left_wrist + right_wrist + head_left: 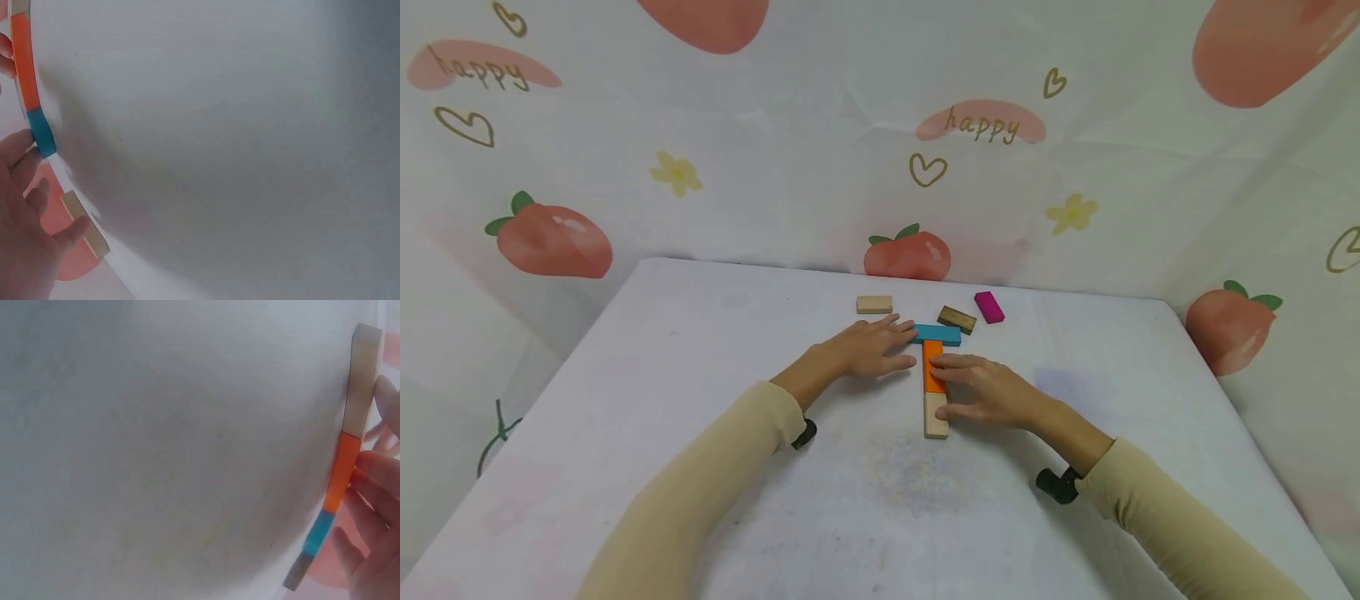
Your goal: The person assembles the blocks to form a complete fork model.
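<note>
White desk [625,400], one blue block [942,336], one orange block [933,383], one near pale block [935,427] forming a T, three more nearer the back edge, far pale block [874,303], brown block [956,318], magenta block [989,307], left hand [874,346] spread, touching blue, right hand [992,389] relaxed against orange and near pale

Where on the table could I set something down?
The table looks bare left of the left sleeve, in front of the near pale block, and right of the pink block. It's crowded around the left hand and right hand, at the orange block and blue block, with the brown block close behind.
</note>
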Tool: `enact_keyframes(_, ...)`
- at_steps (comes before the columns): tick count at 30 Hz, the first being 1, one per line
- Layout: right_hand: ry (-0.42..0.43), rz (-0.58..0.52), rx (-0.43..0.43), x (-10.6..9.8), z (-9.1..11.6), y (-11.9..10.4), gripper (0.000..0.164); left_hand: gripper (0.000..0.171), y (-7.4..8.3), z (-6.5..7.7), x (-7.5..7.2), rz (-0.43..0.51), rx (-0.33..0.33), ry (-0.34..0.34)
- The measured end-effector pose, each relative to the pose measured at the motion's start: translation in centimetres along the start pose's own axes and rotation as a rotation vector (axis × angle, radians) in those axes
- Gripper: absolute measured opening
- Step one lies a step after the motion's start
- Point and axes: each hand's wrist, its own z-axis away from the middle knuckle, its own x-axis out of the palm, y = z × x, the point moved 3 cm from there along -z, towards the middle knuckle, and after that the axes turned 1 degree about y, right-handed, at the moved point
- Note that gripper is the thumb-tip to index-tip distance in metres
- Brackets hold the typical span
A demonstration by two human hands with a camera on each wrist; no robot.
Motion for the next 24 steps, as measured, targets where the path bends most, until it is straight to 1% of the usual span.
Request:
enact_keyframes(3,0.006,-0.007,0.004,-0.01,-0.07,0.02,0.069,0.064,0.01,0.04,-0.04,-0.006,0.000,0.002)
enact_keyframes(9,-0.003,0.000,0.024,-0.26,-0.49,0.05,0.077,0.064,-0.06,0.02,-0.06,-0.014,0.005,0.005)
enact_keyframes(16,-0.056,-0.014,0.062,-0.43,-0.85,0.19,0.076,0.065,-0.08,-0.15,0.04,-0.015,0.014,0.010)
enact_keyframes(24,-0.055,-0.032,0.061,-0.35,-0.95,0.34,0.075,0.065,0.14,-0.19,-0.08,-0.030,0.006,0.016)
